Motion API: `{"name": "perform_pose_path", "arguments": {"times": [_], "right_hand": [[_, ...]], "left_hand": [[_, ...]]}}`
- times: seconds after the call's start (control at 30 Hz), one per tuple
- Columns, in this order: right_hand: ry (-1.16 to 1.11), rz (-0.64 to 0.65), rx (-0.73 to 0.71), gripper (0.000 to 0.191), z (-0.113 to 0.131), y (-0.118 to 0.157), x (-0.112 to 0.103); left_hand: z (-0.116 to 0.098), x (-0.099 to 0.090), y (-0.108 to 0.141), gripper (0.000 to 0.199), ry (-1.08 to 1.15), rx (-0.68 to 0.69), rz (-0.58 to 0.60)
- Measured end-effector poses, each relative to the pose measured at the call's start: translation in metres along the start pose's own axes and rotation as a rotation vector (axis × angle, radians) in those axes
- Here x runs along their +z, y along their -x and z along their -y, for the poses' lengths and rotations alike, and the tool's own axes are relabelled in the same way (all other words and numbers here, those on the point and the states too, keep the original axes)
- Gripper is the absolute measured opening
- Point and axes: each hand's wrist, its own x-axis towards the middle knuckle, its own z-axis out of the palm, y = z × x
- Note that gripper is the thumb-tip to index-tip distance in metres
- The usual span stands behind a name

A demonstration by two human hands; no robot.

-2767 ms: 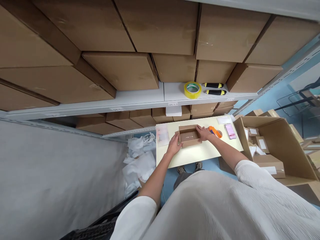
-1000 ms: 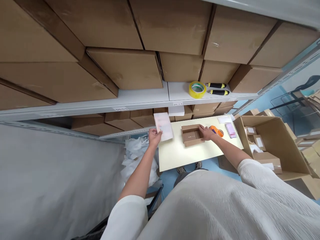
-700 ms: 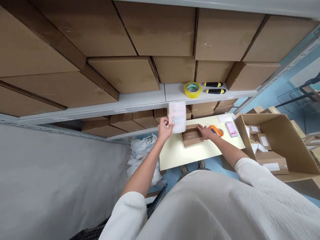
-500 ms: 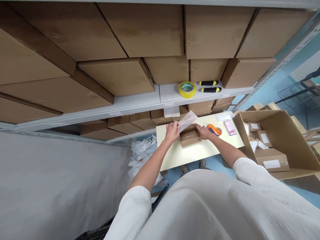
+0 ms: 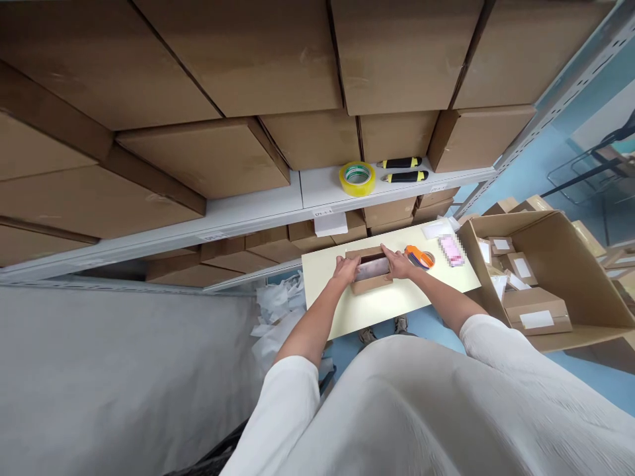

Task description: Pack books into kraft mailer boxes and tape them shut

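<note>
My small box: plain brown. Packet inside: pale, greyish white with faint mauve tint. My tabletop: uniform pale cream-yellow. Tape roll: bright yellow; inner ring white with green print. Upper cutter, lower cutter: black, yellow accents. Tape dispenser: orange, dark blue section. Pixelated item: pink, blocky mosaic pattern. Shelf: light grey. Shelf cartons: brown. Floor: light blue. Wall: mottled grey. My shirt: off-white.
</note>
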Motion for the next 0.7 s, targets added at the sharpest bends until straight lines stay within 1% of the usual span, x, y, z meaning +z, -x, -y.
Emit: {"name": "perform_pose_path", "arguments": {"times": [0.07,0.1,0.17,0.2,0.33,0.4,0.43,0.47,0.5,0.57,0.6,0.63,0.7], "right_hand": [[-0.003,0.000,-0.010,0.151,-0.001,-0.001,0.000],[-0.006,0.001,-0.014,0.150,-0.002,-0.001,0.000],[-0.012,0.001,-0.017,0.148,-0.004,-0.002,0.000],[-0.013,0.002,-0.016,0.148,-0.005,-0.003,0.001],[0.004,-0.036,-0.008,0.142,-0.010,-0.002,0.008],[0.014,-0.084,0.013,0.138,-0.014,0.002,0.012],[0.010,-0.120,0.028,0.134,-0.016,0.005,0.014],[-0.004,-0.166,0.045,0.127,-0.019,0.007,0.016],[-0.033,-0.224,0.064,0.117,-0.023,0.010,0.018],[-0.137,-0.346,0.113,0.085,-0.031,0.014,0.020],[-0.205,-0.391,0.146,0.069,-0.035,0.015,0.021],[-0.273,-0.421,0.179,0.058,-0.039,0.015,0.021],[-0.380,-0.429,0.231,0.046,-0.044,0.013,0.021]], "left_hand": [[0.000,0.002,0.002,0.016,-0.022,0.041,-0.030],[0.000,0.002,0.004,0.018,-0.032,0.059,-0.066],[0.003,0.002,0.009,0.019,-0.031,0.067,-0.185],[0.006,0.003,0.012,0.020,-0.018,0.048,-0.250],[0.022,0.010,0.024,0.023,0.146,-0.138,-0.470],[0.033,0.017,0.028,0.021,0.286,-0.228,-0.540],[0.039,0.021,0.030,0.019,0.368,-0.266,-0.553],[0.044,0.026,0.032,0.018,0.454,-0.301,-0.554],[0.049,0.031,0.034,0.016,0.533,-0.332,-0.544],[0.057,0.040,0.038,0.014,0.650,-0.358,-0.522],[0.059,0.044,0.039,0.015,0.690,-0.350,-0.508],[0.061,0.048,0.040,0.016,0.718,-0.330,-0.494],[0.062,0.054,0.042,0.022,0.742,-0.273,-0.467]]}}
